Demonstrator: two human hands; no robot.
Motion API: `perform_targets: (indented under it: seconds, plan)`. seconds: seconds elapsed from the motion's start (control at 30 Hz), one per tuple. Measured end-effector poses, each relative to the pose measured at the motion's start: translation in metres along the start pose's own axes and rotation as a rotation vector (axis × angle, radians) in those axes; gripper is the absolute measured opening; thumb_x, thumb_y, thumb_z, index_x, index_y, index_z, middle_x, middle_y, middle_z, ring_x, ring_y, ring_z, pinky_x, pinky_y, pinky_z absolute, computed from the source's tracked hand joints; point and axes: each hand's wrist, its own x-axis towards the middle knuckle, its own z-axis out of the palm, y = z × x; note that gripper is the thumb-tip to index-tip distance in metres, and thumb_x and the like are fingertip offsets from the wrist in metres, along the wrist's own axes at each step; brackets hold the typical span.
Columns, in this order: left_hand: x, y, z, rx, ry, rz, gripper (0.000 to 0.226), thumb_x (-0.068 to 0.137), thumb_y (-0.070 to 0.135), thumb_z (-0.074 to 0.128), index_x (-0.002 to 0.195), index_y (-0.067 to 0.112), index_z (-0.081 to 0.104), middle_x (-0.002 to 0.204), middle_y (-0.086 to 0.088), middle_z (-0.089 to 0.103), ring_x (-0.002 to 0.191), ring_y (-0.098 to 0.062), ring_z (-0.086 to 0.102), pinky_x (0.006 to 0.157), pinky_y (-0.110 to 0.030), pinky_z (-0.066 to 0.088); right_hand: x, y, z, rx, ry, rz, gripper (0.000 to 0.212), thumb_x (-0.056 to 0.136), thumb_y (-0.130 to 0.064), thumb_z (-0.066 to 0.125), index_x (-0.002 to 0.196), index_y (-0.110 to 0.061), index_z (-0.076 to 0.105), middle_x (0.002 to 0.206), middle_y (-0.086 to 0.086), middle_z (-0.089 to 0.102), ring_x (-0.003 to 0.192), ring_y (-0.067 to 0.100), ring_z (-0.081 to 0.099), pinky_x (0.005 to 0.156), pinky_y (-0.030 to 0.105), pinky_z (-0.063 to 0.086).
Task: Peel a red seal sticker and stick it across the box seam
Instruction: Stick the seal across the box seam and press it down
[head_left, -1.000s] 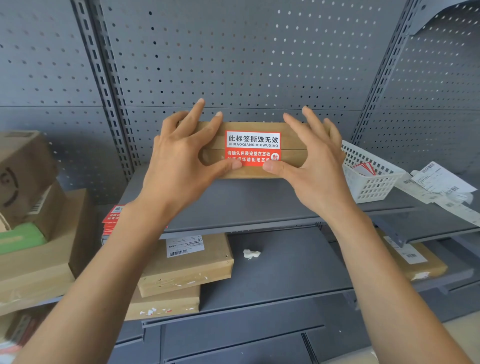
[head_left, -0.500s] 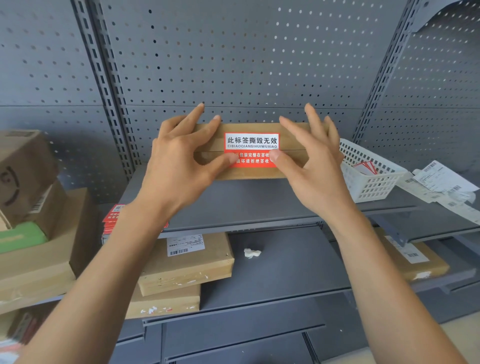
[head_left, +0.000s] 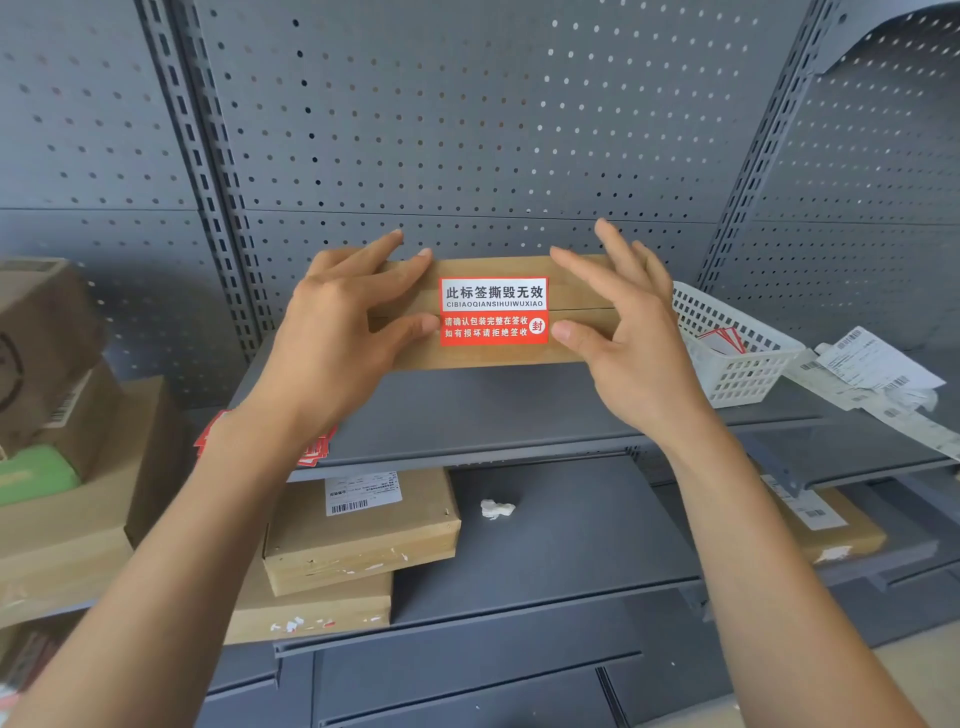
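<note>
A flat brown cardboard box (head_left: 488, 266) stands on edge on the grey shelf (head_left: 519, 405), against the pegboard back. A red-and-white seal sticker (head_left: 493, 310) lies flat across its horizontal seam (head_left: 582, 310), white half above, red half below. My left hand (head_left: 332, 338) rests on the box's left part, fingers spread and thumb tip touching the sticker's left edge. My right hand (head_left: 634, 353) is at the box's right end, fingers apart and lifted, thumb tip at the sticker's right edge. Both hands hide the box's ends.
A white plastic basket (head_left: 737, 364) with red stickers (head_left: 722, 340) stands right of the box, paper labels (head_left: 872, 364) beyond it. More red stickers (head_left: 317, 449) lie at the shelf's left front. Cardboard boxes (head_left: 363, 535) and crumpled paper (head_left: 496, 508) are on the lower shelf.
Both thumbs slid outward off the sticker's red lower half to its side edges, so the whole sticker shows. The right hand's fingers lifted a little.
</note>
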Motion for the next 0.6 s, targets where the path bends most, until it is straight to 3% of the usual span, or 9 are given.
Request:
perform_targets:
  seconds: [0.07, 0.17, 0.23, 0.3, 0.37, 0.5, 0.6]
  plan:
    - [0.0, 0.002, 0.003, -0.008, 0.05, -0.005, 0.046, 0.096, 0.028, 0.072, 0.141, 0.023, 0.061, 0.155, -0.004, 0.05, 0.137, -0.034, 0.046, 0.113, -0.046, 0.04, 0.0, -0.001, 0.001, 0.027, 0.036, -0.006, 0.054, 0.096, -0.016, 0.064, 0.143, -0.04, 0.052, 0.167, -0.012, 0.023, 0.156, 0.018, 0.006, 0.126, 0.053, 0.01]
    - [-0.001, 0.014, 0.011, -0.034, 0.16, -0.084, 0.042, 0.093, 0.039, 0.072, 0.133, 0.026, 0.068, 0.15, -0.003, 0.056, 0.137, -0.028, 0.049, 0.107, -0.029, 0.034, -0.001, -0.008, 0.012, 0.041, 0.128, 0.035, 0.051, 0.093, -0.043, 0.066, 0.143, -0.038, 0.053, 0.166, -0.011, 0.027, 0.156, 0.02, 0.009, 0.124, 0.053, 0.014]
    - [-0.003, 0.021, 0.017, -0.034, 0.215, -0.128, 0.046, 0.087, 0.047, 0.075, 0.128, 0.028, 0.071, 0.147, -0.002, 0.06, 0.135, -0.025, 0.051, 0.106, -0.032, 0.04, -0.003, -0.013, 0.022, -0.007, 0.174, 0.059, 0.064, 0.085, -0.059, 0.067, 0.143, -0.037, 0.054, 0.166, -0.01, 0.028, 0.155, 0.023, 0.009, 0.122, 0.054, 0.017]
    - [-0.005, 0.024, 0.022, -0.029, 0.238, -0.131, 0.048, 0.082, 0.049, 0.077, 0.126, 0.029, 0.073, 0.146, -0.002, 0.061, 0.133, -0.027, 0.052, 0.103, -0.047, 0.049, -0.003, -0.013, 0.029, -0.073, 0.202, 0.068, 0.069, 0.08, -0.064, 0.069, 0.142, -0.036, 0.055, 0.166, -0.008, 0.029, 0.155, 0.028, 0.011, 0.118, 0.056, 0.018]
    - [-0.004, 0.023, 0.024, -0.035, 0.24, -0.122, 0.047, 0.082, 0.047, 0.08, 0.125, 0.029, 0.073, 0.145, -0.002, 0.062, 0.132, -0.027, 0.053, 0.1, -0.053, 0.051, -0.002, -0.01, 0.029, -0.072, 0.201, 0.072, 0.066, 0.081, -0.059, 0.073, 0.141, -0.035, 0.056, 0.166, -0.006, 0.03, 0.154, 0.03, 0.013, 0.117, 0.055, 0.017]
    - [-0.002, 0.014, 0.023, -0.037, 0.222, -0.089, 0.042, 0.087, 0.044, 0.076, 0.126, 0.03, 0.072, 0.146, -0.001, 0.061, 0.131, -0.026, 0.054, 0.101, -0.049, 0.051, -0.001, 0.0, 0.021, 0.019, 0.193, 0.043, 0.051, 0.088, -0.041, 0.074, 0.137, -0.036, 0.06, 0.163, -0.007, 0.035, 0.152, 0.025, 0.019, 0.121, 0.051, 0.019]
    - [-0.002, 0.01, 0.02, -0.072, 0.218, -0.09, 0.035, 0.092, 0.038, 0.07, 0.126, 0.032, 0.072, 0.146, 0.001, 0.061, 0.132, -0.024, 0.053, 0.102, -0.045, 0.049, 0.001, 0.002, 0.016, 0.07, 0.199, 0.027, 0.044, 0.093, -0.022, 0.069, 0.135, -0.035, 0.062, 0.161, -0.006, 0.039, 0.15, 0.019, 0.022, 0.118, 0.034, 0.016]
